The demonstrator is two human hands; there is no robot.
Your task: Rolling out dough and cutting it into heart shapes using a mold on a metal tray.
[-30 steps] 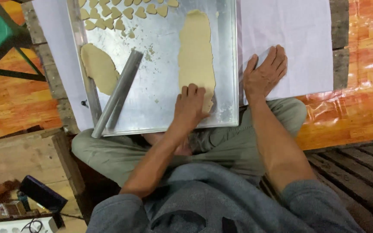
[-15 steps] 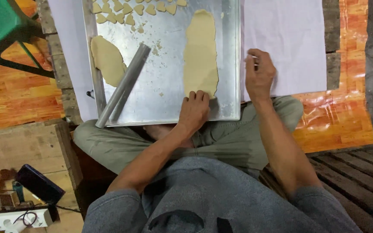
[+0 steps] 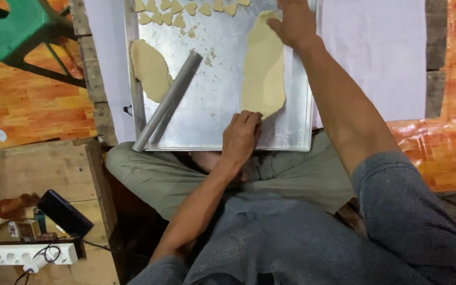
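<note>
The left hand (image 3: 242, 136) lies flat with loose fingers on the near end of the long dough (image 3: 263, 68), which sits on the right side of the tray (image 3: 215, 79). The right hand (image 3: 293, 22) is open and presses down on the far end of that dough. A pipe (image 3: 168, 100) lies slanted on the tray beside a smaller dough (image 3: 150, 68), and little heart shapes (image 3: 186, 9) line the far edge.
</note>
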